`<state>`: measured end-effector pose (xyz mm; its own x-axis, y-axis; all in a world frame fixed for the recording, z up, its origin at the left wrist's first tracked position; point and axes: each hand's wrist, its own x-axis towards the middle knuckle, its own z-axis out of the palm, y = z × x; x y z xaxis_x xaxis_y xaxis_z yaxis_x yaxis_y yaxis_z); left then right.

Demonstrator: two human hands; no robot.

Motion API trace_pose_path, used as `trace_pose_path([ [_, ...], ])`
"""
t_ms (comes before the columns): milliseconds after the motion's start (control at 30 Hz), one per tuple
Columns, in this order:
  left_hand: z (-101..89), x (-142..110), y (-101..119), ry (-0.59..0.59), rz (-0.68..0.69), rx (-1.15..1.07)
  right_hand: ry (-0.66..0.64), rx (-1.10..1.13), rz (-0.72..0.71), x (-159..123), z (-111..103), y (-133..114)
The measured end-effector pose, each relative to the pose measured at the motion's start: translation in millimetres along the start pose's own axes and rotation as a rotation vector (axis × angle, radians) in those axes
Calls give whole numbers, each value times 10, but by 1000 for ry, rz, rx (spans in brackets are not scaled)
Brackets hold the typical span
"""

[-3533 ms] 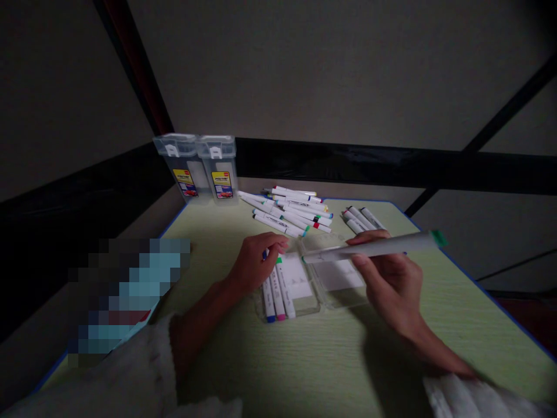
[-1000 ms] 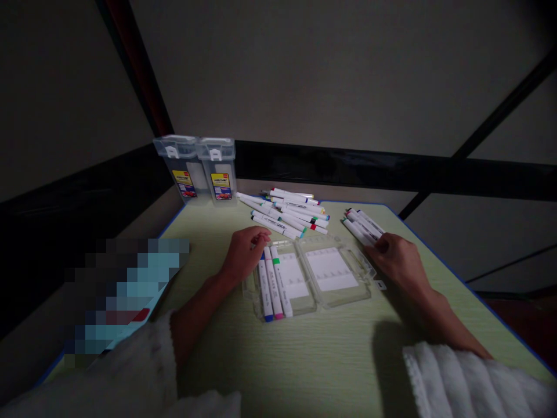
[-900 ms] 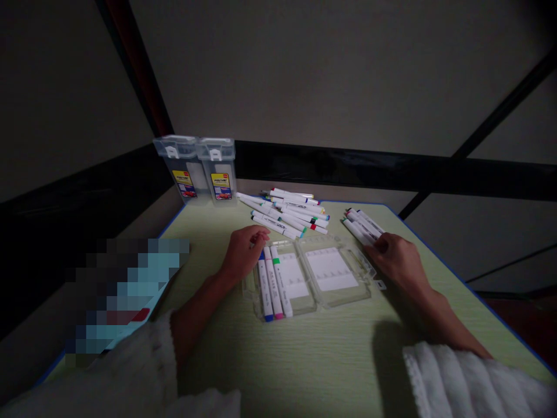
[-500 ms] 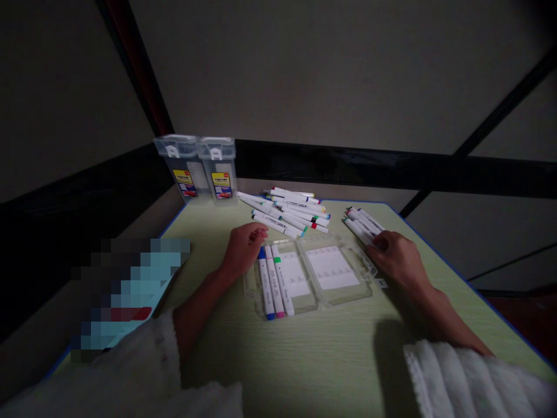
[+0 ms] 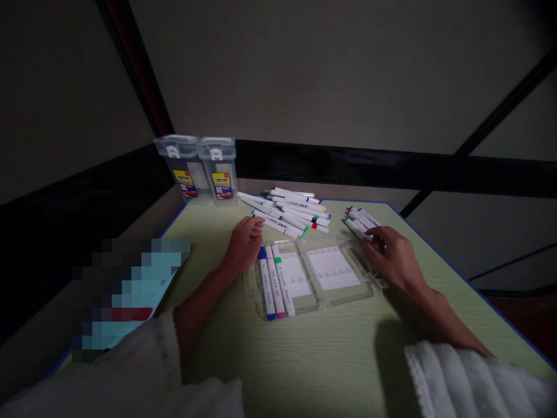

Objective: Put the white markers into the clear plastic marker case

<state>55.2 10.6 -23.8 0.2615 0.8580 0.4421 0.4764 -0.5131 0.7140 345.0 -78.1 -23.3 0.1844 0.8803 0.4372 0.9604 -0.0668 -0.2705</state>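
An open clear plastic case [image 5: 319, 302] lies on the table with three white markers [image 5: 275, 284] side by side in its left half; their caps show blue, pink and green. At its upper left corner hovers my left hand [image 5: 246, 244], fingers loosely bent and apart, holding nothing. Beyond that hand is a loose pile of white markers [image 5: 296, 212] with coloured ends. My right hand [image 5: 391, 249] is over the near end of a small group of markers [image 5: 361, 220] at the right, thumb and fingers closed on a green-tipped marker [image 5: 355, 230]. The hand hides that marker's near end.
Two clear lidded boxes [image 5: 183, 168] with yellow labels stand upright at the back left. A light blue object [image 5: 148, 284], partly pixelated, lies by the left edge. The pale table [image 5: 304, 366] has a blue edge, and a wall rises behind it.
My left hand has shifted slightly up and its fingers have loosened. My right hand has moved slightly left and up along the markers, and its fingers have changed position.
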Motion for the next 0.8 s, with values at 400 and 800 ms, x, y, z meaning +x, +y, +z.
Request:
trace_pose_path([
  [400,21,65,-143,-64,-18,124,-144,-128,-21,-55,-28,-176],
  [800,76,87,-248,-85,-157,10,-189,-228,-25,-58,-38,-169],
])
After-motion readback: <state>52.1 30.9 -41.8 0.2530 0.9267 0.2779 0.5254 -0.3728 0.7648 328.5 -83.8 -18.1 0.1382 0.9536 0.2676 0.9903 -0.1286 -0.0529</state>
